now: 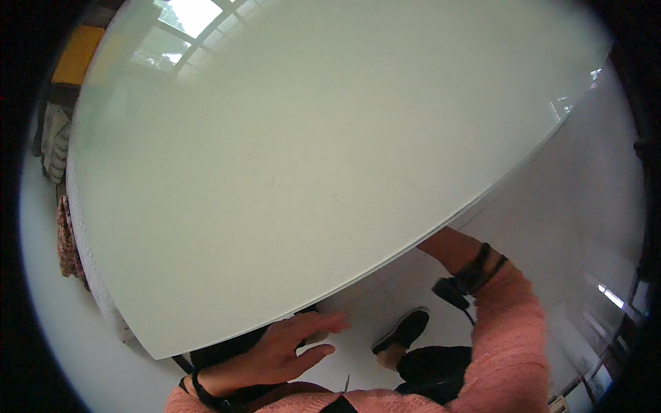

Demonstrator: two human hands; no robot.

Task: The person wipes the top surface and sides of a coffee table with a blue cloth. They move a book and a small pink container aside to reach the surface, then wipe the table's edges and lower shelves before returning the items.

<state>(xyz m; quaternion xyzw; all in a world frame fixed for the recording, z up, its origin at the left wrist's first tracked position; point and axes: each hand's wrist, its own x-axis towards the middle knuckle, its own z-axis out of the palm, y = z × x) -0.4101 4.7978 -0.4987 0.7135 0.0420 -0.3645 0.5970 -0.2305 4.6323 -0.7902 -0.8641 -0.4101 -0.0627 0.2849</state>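
Observation:
A pale, glossy white tabletop (320, 155) fills most of the view before me. Just below its near edge, my left hand (281, 348) is held in the air with thumb and fingers apart and nothing seen in it. A dark strap circles that wrist. My right forearm (454, 250) reaches under the table edge, so the right hand itself is hidden. Around the right wrist is a black strap with a small dark device (452, 293) attached.
Light floor tiles (382, 284) show beyond the near edge, with my dark shoe (405, 328) on them. Along the left side are a yellow object (77, 54), a grey striped cloth item (55, 142) and a patterned brownish item (68, 237). Window light reflects off the tabletop.

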